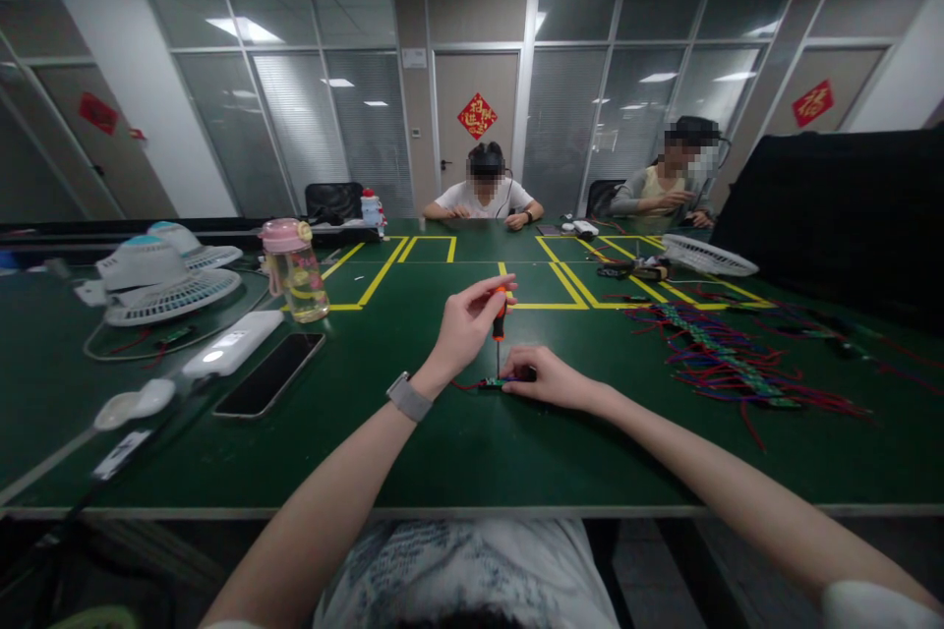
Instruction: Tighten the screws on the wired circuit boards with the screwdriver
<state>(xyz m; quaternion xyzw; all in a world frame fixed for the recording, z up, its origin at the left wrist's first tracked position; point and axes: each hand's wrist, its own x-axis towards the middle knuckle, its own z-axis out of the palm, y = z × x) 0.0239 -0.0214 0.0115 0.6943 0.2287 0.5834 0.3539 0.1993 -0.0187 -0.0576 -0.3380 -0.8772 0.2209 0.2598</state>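
Observation:
An orange and black screwdriver stands upright, its handle gripped by my left hand, which wears a watch. The shaft points down onto a small green circuit board lying on the green table. From the right, my right hand rests on the table with its fingertips pinched on the board's right end. A thin red wire runs out from the board's left side.
Right of my hands lies a row of circuit boards with red and blue wires. On the left are a phone, a power strip, a pink-lidded bottle and white fans. Two people sit across the table.

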